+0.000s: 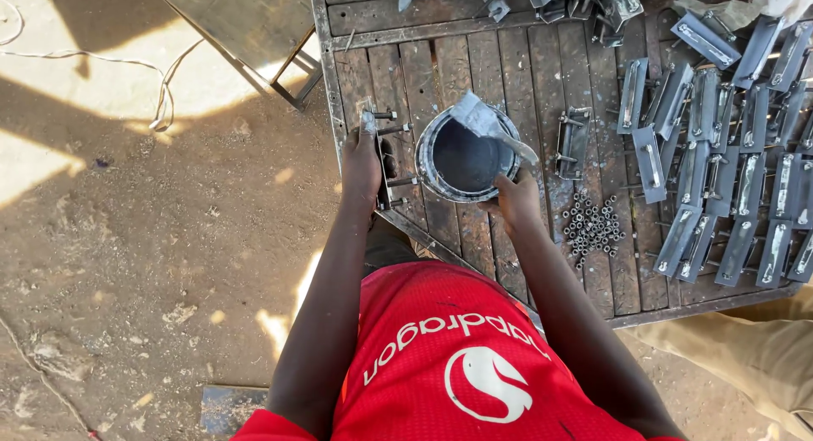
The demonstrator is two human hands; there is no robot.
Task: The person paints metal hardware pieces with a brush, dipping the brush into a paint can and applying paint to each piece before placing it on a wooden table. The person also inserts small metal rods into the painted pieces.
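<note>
Fingers of the left hand (362, 166) are curled shut around a small grey metal bracket (378, 157), held upright at the near left edge of a worn wooden table (542, 85); threaded studs stick out sideways from the bracket toward the middle of the table. Fingers of the right hand (515, 197) are pinched closed on a grey, paint-soaked cloth (489, 124), whose free end is draped over the rim and into a round paint tin (465, 157) that stands between the two hands. The tin holds dark grey liquid.

Seen from the head camera, looking straight down, the person wears a red shirt and stands on bare dirt. Right of the tin lies another bracket (572, 140), then a loose heap of small nuts (595, 229), then rows of many flat grey brackets (728, 153) laid side by side, well apart from the hands.

Judging by its look, the held bracket is stiff steel, light enough for one hand, not fragile, but likely slick where wet with paint; its bare end and its studs seem the safest places to grip. The cloth is limp and dripping, so a pinch at its drier upper end suits it. The tin would likely tip or slop if nudged at the rim.
</note>
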